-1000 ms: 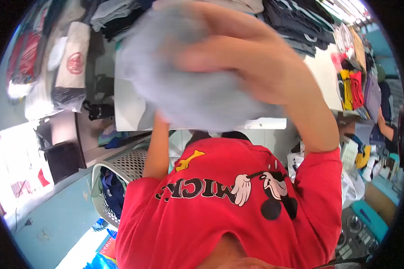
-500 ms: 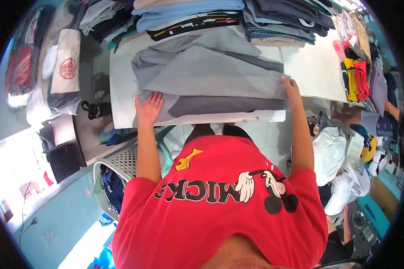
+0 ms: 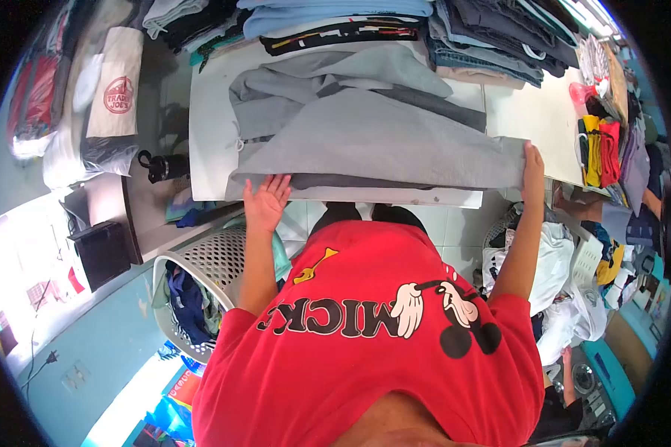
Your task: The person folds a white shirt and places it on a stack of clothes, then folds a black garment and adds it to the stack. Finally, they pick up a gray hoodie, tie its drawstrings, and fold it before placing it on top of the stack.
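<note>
A plain grey garment (image 3: 380,141) is spread on the white table (image 3: 209,141); a red shirt (image 3: 380,350) printed with black letters and a cartoon is worn.

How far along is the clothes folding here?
Folded stacks already line the table's far edge. In hand: a grey garment spread flat, left hand and right hand at its near edge. Left: clothes in the laundry basket.
</note>
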Tool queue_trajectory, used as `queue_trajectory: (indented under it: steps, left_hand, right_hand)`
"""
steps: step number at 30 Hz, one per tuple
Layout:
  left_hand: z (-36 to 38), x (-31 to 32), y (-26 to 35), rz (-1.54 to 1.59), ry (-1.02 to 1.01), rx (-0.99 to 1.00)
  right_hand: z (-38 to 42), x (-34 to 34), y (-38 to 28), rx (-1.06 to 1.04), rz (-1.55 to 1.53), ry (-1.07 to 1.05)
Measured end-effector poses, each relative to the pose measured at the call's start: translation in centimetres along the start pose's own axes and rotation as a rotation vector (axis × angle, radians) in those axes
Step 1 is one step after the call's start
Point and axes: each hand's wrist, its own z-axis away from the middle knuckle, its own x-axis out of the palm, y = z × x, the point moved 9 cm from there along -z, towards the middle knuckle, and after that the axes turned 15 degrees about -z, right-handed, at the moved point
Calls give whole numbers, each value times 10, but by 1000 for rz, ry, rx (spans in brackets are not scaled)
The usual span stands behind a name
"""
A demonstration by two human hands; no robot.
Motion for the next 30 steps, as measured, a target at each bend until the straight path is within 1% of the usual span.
queue_trajectory:
  steps: [1,2,3,5,6,7,8,9,11,12,13,15,16,17,19,20,22,23,25,26,28,29,30]
  left_hand:
    - [1,5,-2,28,62,-15]
    - [-1,19,6,-58,20,24]
    - [-6,22,11,-50,23,27]
    - [-16,13,31,-84,127,112]
    - [-28,5,37,-82,133,110]
    - [-38,-22,45,-181,319,130]
    - [-36,-36,51,-279,503,148]
    - [-34,-37,50,-277,496,145]
    - [-8,0,61,-254,308,246]
    - [5,4,56,-290,292,231]
    - [9,-3,50,-290,289,222]
    - [9,-29,31,-390,275,128]
    - [7,-34,30,-350,287,135]
    - [4,-39,33,-352,286,136]
    - [1,-51,42,-362,431,160]
    - [0,-48,42,-359,432,159]
    - [1,-37,52,-370,357,247]
    - [1,-42,50,-370,358,245]
    - [1,-67,42,-508,510,166]
    - [7,-63,47,-505,504,171]
    - [28,-62,34,-1008,443,-352]
    - [36,-50,44,-1003,445,-328]
    - [42,-29,58,-1280,398,-260]
  right_hand:
    - [-7,-4,16,-42,177,0]
    - [-9,-3,21,-128,239,50]
    - [-14,-4,27,-130,244,43]
    - [-10,5,27,-147,272,71]
    - [-7,9,25,-144,275,67]
    - [1,11,6,-208,291,123]
    - [7,9,-10,-273,308,182]
    - [7,2,-16,-277,312,187]
    - [0,-19,-19,-266,300,158]
    - [-3,-32,-13,-233,267,171]
    - [-10,-43,-3,-229,273,177]
    - [-22,-59,22,-231,315,206]
    - [-16,-55,21,-272,359,284]
    - [-17,-55,25,-271,357,286]
    - [-22,-47,35,-213,418,186]
    - [-22,-47,35,-215,421,185]
    - [-19,-48,31,-233,429,226]
    - [-16,-47,29,-231,431,224]
    - [-9,-49,33,-95,552,226]
    - [-5,-50,38,-102,550,229]
    - [14,-33,13,-555,820,332]
    - [19,-20,5,-552,864,351]
    - [30,2,-6,-666,867,347]
